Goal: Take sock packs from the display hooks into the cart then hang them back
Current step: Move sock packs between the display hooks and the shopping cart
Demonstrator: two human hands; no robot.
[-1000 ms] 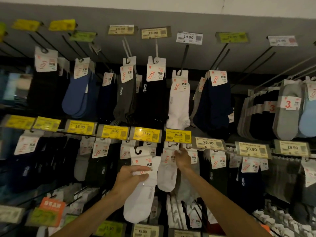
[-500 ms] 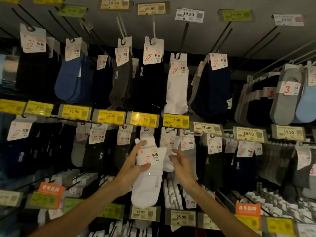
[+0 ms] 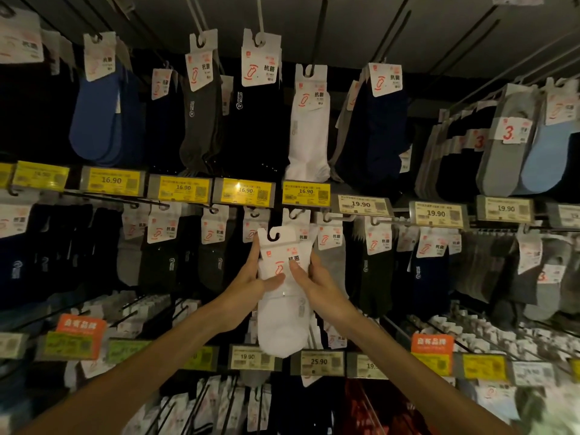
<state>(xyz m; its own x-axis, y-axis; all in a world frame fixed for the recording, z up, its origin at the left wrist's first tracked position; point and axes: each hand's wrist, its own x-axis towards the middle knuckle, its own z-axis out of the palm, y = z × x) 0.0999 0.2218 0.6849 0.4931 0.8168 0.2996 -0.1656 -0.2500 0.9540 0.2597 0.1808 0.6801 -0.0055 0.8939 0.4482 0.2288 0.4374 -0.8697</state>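
Left hand [image 3: 248, 285] and right hand [image 3: 318, 285] grip the upright pack [image 3: 282, 323] by its sides, its eye just below the hook [image 3: 296, 212]

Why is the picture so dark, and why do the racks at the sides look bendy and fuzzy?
Head view: dim light, so dark socks sink into black while the white sock pack in the left hand and right hand stands out; the wide-angle lens bows the edges; lower corners are blurred.

Display wall [image 3: 455, 32]: rows of hooks [image 3: 320, 36] carry hanging packs, with white pack [image 3: 309, 127] in top row centre and blue pack [image 3: 97, 120] at left. Yellow price tags [image 3: 306, 193] sit on hook ends.
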